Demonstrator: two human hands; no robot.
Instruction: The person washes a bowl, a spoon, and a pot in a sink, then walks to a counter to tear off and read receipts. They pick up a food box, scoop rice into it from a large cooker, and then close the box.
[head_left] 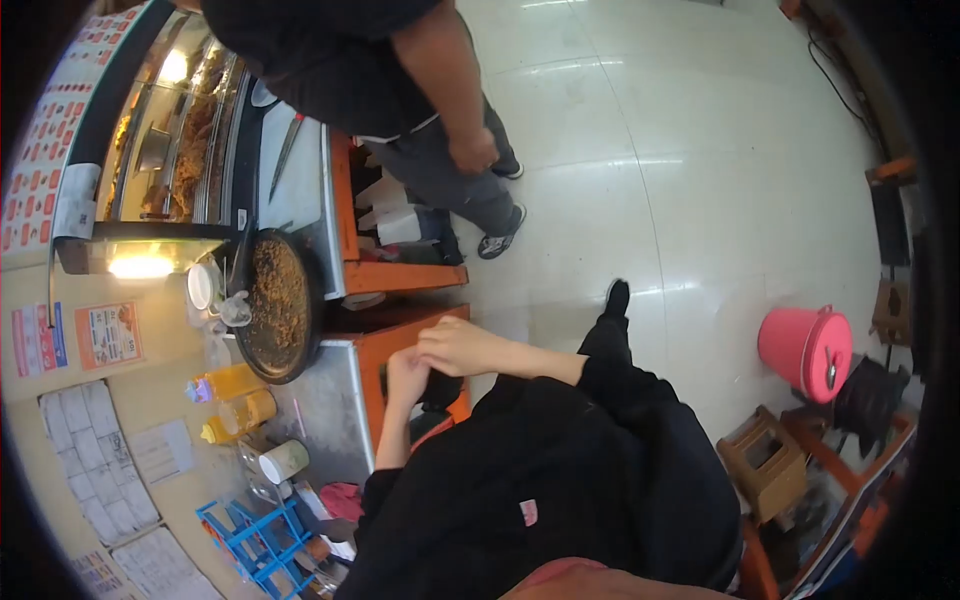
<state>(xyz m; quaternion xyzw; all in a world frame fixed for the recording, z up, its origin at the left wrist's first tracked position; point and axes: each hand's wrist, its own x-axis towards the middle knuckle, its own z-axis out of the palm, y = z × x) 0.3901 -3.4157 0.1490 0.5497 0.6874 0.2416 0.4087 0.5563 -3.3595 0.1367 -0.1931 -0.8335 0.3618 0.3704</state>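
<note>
Both hands meet in front of the body, above the orange-edged metal counter point(335, 395). My right hand point(460, 346) is closed, its fingers curled over the fingers of my left hand point(405, 376). The fingers of my left hand are mostly hidden under it. No object shows in either hand. To the left of the hands, a dark round pan point(312, 300) holds brown crumbly food point(278, 300) and spans two counter sections.
A person in dark clothes point(340, 60) stands at the upper counter beside a knife point(287, 155) and a lit food display point(170, 140). Yellow bottles point(225, 382), a cup point(284, 462) and a blue rack point(262, 545) are at lower left. At right are a pink bucket point(795, 350) and cardboard box point(765, 470).
</note>
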